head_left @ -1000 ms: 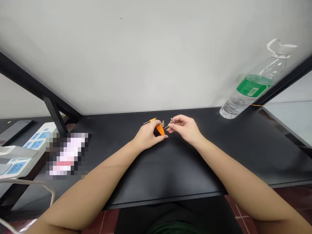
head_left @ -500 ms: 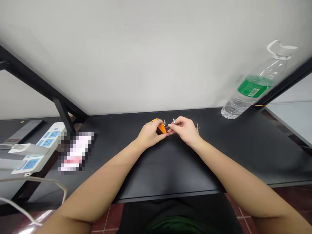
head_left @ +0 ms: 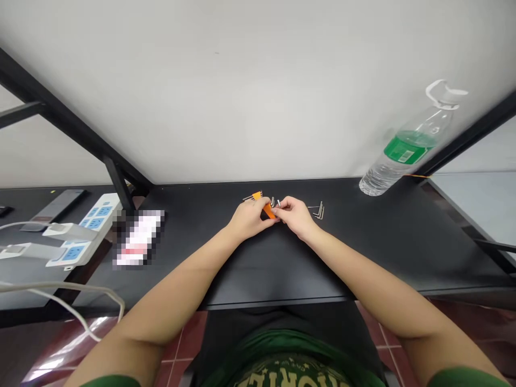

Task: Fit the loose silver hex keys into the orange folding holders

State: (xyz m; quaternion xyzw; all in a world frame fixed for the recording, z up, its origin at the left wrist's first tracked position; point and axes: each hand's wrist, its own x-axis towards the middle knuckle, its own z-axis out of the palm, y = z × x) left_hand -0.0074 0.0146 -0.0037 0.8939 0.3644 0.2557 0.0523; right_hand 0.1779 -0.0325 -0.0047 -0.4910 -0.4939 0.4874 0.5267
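Note:
My left hand (head_left: 250,217) is closed around an orange hex key holder (head_left: 269,210), which stands tilted above the black table. Several metal keys stick out of the holder on both sides. Between the thumb and fingers of my right hand (head_left: 296,216) is a silver hex key (head_left: 278,203), its short bent end pointing up. That key is at the holder's near end; whether it sits in a slot is hidden by my fingers. Several loose L-shaped hex keys (head_left: 320,210) lie on the table just right of my right hand.
A large water bottle (head_left: 397,156) with a green label stands at the back right by the wall. On the left are a blurred-out phone (head_left: 140,238), a white power strip (head_left: 94,228) with plugs and cables, and a dark flat device (head_left: 54,208). Black metal frame bars (head_left: 116,183) flank the table (head_left: 274,274).
My right hand has moved left with the hex key, closer to the orange holder. The loose keys at the right now show more fully. The camera view has shifted slightly.

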